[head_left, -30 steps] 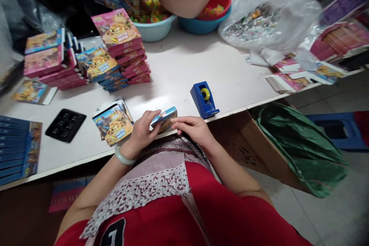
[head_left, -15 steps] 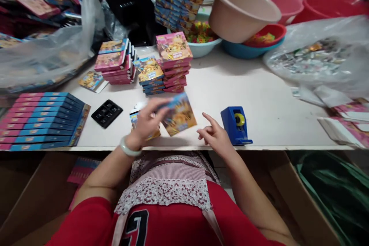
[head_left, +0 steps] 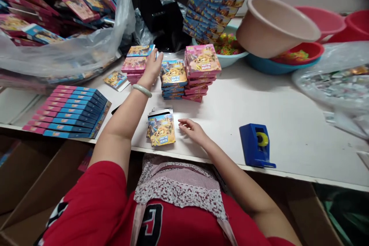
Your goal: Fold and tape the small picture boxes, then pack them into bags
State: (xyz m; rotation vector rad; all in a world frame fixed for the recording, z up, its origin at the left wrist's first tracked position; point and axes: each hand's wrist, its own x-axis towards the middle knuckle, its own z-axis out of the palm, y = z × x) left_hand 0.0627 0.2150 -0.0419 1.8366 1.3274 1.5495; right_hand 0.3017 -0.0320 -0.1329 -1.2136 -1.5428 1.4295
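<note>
My left hand (head_left: 152,68), with a pale bangle on its wrist, reaches to the right side of a stack of flat pink and blue boxes (head_left: 134,63). Its fingers are stretched out and touch or nearly touch the stack; part of the contact is hidden. Close to the table's front edge lies a small blue-and-yellow printed box (head_left: 162,130), its top end open with something dark and silvery showing. Beside that box, on its right, my right hand (head_left: 191,128) rests over the table, empty, with loosely extended fingers.
Stacks of blue boxes (head_left: 173,73) and pink boxes (head_left: 203,61) stand behind. A blue tape dispenser (head_left: 255,146) is at right, a row of boxes (head_left: 72,111) at left. Basins (head_left: 276,27), a stuffed plastic bag (head_left: 86,54) and a tall blue stack (head_left: 213,7) line the back.
My left hand has let go of the printed box, which now lies on the table, and has moved up to the pink and blue stack. The view has shifted left.
</note>
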